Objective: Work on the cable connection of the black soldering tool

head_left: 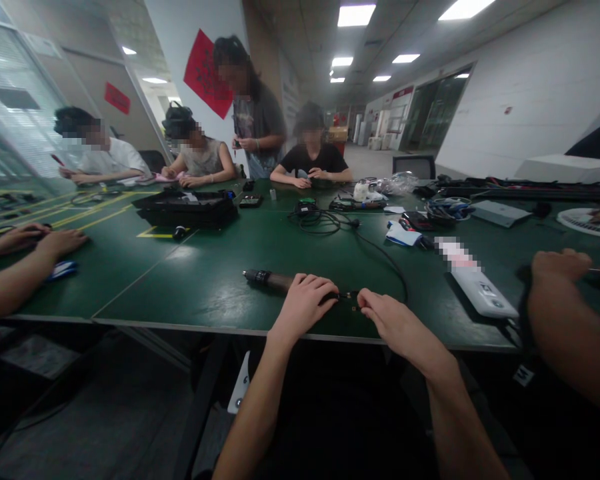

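Observation:
A dark cylindrical tool with a metal tip [267,277] lies on the green table, its tip pointing left. My left hand [310,300] is wrapped over the tool's right end, fingers bent and together. Just to the right, my right hand [383,317] is closed in a pinch at a black cable end [353,294], which shows as a small dark piece with a light metal part between the hands. The cable curves up and away behind my right hand. A tiny brownish piece [354,309] lies below the cable end.
Across the green table [205,280] are a black tray [187,207], coiled cables [325,222], a blue-white packet [403,233] and a white power strip-like device [480,290]. Neighbours' hands show at the far left and right. Several people are at the far side.

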### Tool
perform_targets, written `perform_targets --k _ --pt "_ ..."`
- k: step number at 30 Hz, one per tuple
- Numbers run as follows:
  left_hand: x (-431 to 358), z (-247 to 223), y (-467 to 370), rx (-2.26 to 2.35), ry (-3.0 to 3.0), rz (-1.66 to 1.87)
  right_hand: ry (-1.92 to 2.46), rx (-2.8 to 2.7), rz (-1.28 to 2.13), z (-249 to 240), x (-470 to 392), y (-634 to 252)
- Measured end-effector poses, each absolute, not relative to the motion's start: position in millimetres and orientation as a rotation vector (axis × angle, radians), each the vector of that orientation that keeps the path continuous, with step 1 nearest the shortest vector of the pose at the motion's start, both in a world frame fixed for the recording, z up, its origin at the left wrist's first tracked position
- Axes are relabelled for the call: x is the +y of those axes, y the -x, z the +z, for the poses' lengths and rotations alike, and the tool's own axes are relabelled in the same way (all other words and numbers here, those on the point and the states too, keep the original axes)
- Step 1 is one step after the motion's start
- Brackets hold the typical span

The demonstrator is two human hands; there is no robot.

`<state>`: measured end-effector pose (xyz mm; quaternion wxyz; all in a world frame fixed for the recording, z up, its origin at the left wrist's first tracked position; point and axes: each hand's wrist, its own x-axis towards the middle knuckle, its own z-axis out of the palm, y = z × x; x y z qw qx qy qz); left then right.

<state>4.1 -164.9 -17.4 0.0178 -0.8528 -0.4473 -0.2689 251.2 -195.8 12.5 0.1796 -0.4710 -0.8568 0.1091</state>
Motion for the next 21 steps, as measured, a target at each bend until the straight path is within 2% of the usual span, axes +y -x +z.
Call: perform_targets --k 5,9,11,13,18,21 --pt "-164.8 -18.3 -7.0 -1.398 2.615 -0.829 1.367 -2.245 0.491 9.4 -188.1 -244.5" --pt "-166.5 -17.3 -9.7 -1.415 2.589 -0.784 1.174 -1.971 1.076 -4.1 -168.9 -234.8" --pt "-167.0 -16.7 -10.3 -1.430 2.576 -0.779 1.029 -1.826 1.198 -12.7 -159.6 -230.4" --pt "-167.1 -16.5 -10.2 -1.441 2.566 -0.781 0.958 -1.770 1.130 -19.5 -152.4 -227.5" --pt "-166.9 -17.3 -10.0 -1.458 2.547 -0.779 1.127 -1.919 0.680 -25.7 -145.4 -225.1" --pt "-167.6 -18.9 -13.0 -1.476 2.527 -0.775 1.160 -1.948 0.582 -26.4 -144.6 -225.0"
